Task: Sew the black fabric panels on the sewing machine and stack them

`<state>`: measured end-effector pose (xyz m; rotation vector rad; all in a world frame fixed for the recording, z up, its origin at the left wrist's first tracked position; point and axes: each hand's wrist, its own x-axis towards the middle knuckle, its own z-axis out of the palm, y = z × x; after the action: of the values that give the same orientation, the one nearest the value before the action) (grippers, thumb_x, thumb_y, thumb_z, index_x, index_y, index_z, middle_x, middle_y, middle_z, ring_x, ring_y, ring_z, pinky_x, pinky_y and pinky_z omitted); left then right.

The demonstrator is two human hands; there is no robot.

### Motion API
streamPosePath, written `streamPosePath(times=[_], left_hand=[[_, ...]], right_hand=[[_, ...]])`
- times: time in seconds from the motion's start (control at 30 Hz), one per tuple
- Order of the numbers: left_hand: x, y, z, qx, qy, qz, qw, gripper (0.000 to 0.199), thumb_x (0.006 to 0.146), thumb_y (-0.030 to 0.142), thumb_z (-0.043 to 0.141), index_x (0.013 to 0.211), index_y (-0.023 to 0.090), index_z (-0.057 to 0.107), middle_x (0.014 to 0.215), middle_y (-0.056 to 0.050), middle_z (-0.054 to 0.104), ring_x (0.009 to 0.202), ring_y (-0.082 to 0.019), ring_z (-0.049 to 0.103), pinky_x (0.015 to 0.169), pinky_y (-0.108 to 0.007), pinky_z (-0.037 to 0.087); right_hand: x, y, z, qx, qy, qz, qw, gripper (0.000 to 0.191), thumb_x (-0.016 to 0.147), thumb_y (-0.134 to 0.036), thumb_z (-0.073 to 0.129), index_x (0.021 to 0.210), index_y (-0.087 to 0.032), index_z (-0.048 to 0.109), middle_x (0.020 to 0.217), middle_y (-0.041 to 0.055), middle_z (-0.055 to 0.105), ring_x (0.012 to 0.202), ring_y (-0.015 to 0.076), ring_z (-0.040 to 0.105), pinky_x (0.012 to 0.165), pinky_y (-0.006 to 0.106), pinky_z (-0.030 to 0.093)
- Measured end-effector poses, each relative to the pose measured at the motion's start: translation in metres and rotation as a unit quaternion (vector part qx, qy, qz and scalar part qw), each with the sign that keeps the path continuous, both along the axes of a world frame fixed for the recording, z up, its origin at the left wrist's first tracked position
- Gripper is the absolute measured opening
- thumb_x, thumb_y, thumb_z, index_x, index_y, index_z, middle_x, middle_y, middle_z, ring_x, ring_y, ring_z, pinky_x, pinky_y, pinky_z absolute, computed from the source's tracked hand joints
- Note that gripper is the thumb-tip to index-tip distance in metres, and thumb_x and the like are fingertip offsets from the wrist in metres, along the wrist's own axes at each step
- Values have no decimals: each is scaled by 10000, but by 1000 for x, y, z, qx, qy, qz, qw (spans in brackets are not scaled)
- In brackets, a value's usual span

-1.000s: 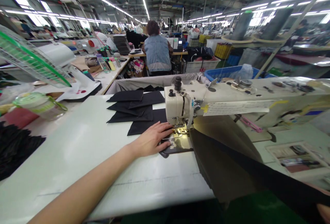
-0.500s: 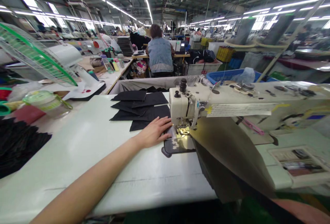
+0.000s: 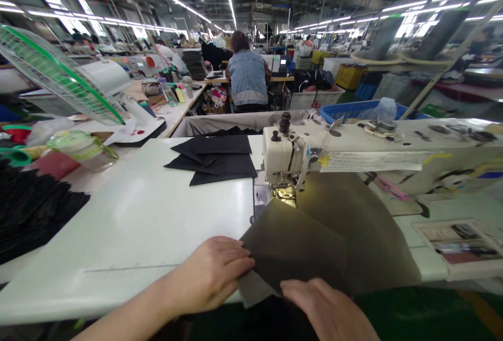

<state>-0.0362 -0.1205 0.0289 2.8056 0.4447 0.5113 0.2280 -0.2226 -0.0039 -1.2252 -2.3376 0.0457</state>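
Note:
A large dark olive-grey fabric piece (image 3: 294,241) lies across the front of the table, its upper corner just before the lit needle area of the sewing machine (image 3: 286,155). My left hand (image 3: 218,273) pinches the fabric's left edge between thumb and fingers, and a paler corner folds down beside it. At the near edge my right hand (image 3: 328,307) has its fingers bent over the cloth; its thumb is hidden. Several black pointed fabric pieces (image 3: 220,157) lie overlapped on the table, left of the machine head.
The white table (image 3: 157,226) extends to the left. Beyond it are a fan (image 3: 106,89), a lidded cup (image 3: 82,150) and a black fabric pile (image 3: 35,210). A blue basket (image 3: 346,113) stands behind the machine. A co-worker (image 3: 247,74) sits ahead, back turned.
My left hand has come back from the needle plate to the front edge. My right hand has moved in from the lower right. The fabric now spreads leftward, and fewer black pieces show.

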Motion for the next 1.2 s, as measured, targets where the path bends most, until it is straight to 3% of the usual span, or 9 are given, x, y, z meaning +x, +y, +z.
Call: streamPosePath(times=[0.1,0.2,0.27,0.37,0.47,0.67,0.83,1.0,1.2], left_hand=[[-27,-4,9,13,14,54,998,391,876,66,413,1197,175,609,1013,-82,778,883,-212,755,854,-346,604],[-46,-13,20,-11,24,102,994,359,914,116,413,1166,201,652,922,-64,772,784,-196,743,762,-307,606],[-51,-17,24,-57,37,139,988,321,950,177,420,1123,216,688,848,-48,759,722,-189,726,700,-282,590],[-43,-11,21,-161,38,232,959,290,988,294,447,945,222,725,761,-22,726,671,-178,697,658,-251,563],[-26,3,10,-234,14,338,911,305,957,434,515,866,217,710,794,-24,733,727,-207,698,679,-270,557],[-8,21,-9,-246,-20,463,851,375,923,542,441,924,220,634,808,-26,726,732,-246,686,678,-323,519],[-11,16,-6,-254,2,478,841,380,921,581,383,821,245,530,685,-10,648,716,-245,673,629,-308,481],[-6,19,-3,-170,109,529,824,283,933,478,383,814,247,496,603,-4,607,591,-239,639,579,-308,417],[-2,23,-2,-135,149,520,830,255,973,419,399,835,236,510,623,-15,649,605,-247,680,567,-300,433]], right_hand=[[10,-2,-4,-9,4,46,999,194,1029,-363,503,1075,-259,660,1222,15,742,1017,171,731,830,236,580],[11,-6,-6,-66,66,70,993,66,936,-226,628,967,-254,678,1219,16,743,1074,176,716,905,240,570],[7,-7,-3,-150,158,21,976,50,913,-233,632,936,-250,674,1173,33,751,1054,183,720,907,242,568],[-3,5,5,-278,313,-116,901,161,969,-344,530,981,-238,650,990,43,755,910,178,737,789,232,583],[-15,33,2,-293,383,-181,857,253,958,-443,523,930,-219,637,823,40,726,785,190,730,693,245,575],[-30,65,-15,-231,368,-256,864,561,880,-424,586,1383,-197,484,1015,93,752,969,266,734,867,412,575],[-29,64,-7,-218,314,-193,904,182,904,-281,526,1008,-239,671,995,42,762,934,211,734,846,336,569],[-35,72,-17,-153,269,-187,932,210,938,-229,538,1071,-201,698,1057,71,759,988,215,731,862,321,577],[-37,70,-24,-91,193,-201,956,244,976,-213,507,1104,-186,712,1005,83,749,904,206,737,808,301,591]])
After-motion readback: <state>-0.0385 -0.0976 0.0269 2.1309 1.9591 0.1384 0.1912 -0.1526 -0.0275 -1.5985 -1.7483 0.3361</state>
